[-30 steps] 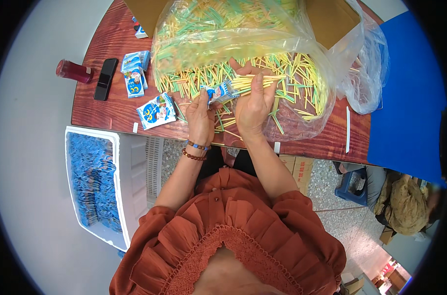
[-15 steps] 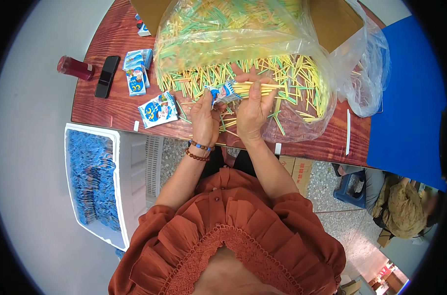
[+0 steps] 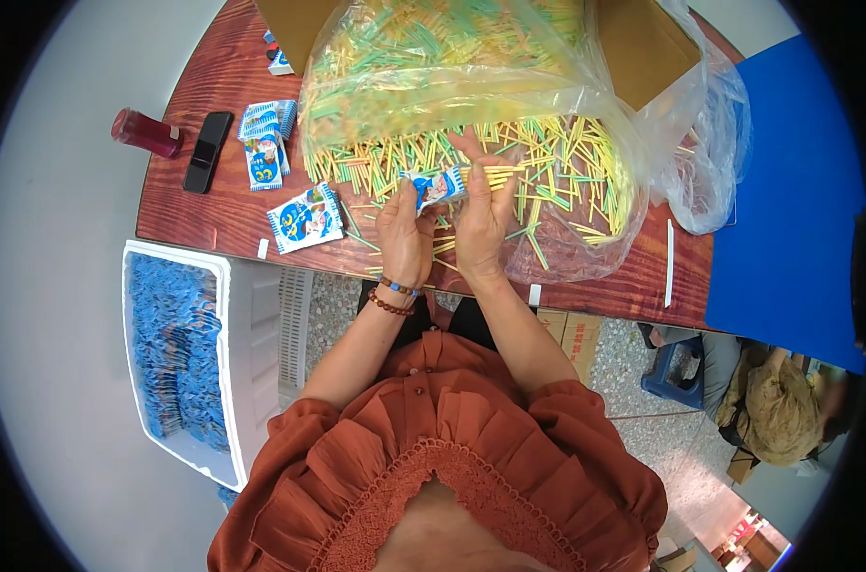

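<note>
Yellow sticks (image 3: 498,176) partly hidden behind right hand (image 3: 482,221) and packet (image 3: 435,186).

You sit at a reddish-brown wooden table (image 3: 213,205) under even light. Left of you a white crate (image 3: 252,334) stands on a pale grey floor (image 3: 61,315). Speckled terrazzo (image 3: 633,372) shows beneath the table, a blue panel (image 3: 785,210) at right

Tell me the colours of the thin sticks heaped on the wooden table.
The thin sticks are yellow and green, seen best in the head view.
</note>
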The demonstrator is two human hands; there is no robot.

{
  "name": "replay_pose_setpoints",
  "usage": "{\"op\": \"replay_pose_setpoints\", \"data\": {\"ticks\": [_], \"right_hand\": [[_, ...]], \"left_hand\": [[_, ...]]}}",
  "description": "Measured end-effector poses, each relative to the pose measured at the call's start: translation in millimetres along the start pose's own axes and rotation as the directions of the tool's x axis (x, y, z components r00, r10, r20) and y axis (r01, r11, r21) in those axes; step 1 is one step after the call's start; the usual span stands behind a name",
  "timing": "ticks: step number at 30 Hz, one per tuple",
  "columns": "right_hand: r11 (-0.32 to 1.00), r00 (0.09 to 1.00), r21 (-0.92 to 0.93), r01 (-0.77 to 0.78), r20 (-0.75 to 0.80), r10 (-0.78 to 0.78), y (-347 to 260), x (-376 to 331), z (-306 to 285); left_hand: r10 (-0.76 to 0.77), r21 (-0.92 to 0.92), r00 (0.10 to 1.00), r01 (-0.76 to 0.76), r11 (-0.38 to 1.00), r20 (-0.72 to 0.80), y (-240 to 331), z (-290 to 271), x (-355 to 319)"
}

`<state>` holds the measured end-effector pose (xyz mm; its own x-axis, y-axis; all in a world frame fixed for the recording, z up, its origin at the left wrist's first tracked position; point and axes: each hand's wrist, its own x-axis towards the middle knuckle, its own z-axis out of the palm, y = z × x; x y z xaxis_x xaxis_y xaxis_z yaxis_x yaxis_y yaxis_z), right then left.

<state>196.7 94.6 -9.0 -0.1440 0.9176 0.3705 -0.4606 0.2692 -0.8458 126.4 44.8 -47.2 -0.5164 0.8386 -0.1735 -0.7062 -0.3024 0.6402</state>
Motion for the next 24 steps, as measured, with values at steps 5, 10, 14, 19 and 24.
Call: {"op": "replay_pose_setpoints", "data": {"ticks": [5, 10, 14, 19, 24], "right_hand": [[0.988, 0.987, -0.146, -0.052, 0.141, 0.073, -5.6, 11.4, -6.4], [0.954, 0.939, -0.298, -0.035, 0.317, 0.134, -14.0, 37.6, -12.7], [0.971, 0.974, 0.118, -0.207, 0.12, 0.193, -23.8, 45.1, -5.2], [0.834, 0.927, -0.529, -0.157, 0.212, 0.309, -3.9, 29.4, -12.5], [0.96, 0.908, -0.203, -0.191, 0.336, 0.252, -25.4, 52.7, -6.1]], "left_hand": [[0.015, -0.009, 0.998, -0.015, 1.0, 0.056, 2.2, 0.5, 10.6], [-0.05, -0.128, 0.99, 0.067, 0.99, 0.135, 2.8, -4.6, 20.2], [-0.138, -0.373, 0.978, 0.188, 0.909, 0.157, 4.5, -8.2, 24.2], [-0.099, -0.393, 0.97, 0.182, 0.901, 0.222, 4.3, -3.9, 28.9], [0.004, -0.241, 0.963, 0.064, 0.968, 0.271, 36.0, -3.2, 22.4]]}}
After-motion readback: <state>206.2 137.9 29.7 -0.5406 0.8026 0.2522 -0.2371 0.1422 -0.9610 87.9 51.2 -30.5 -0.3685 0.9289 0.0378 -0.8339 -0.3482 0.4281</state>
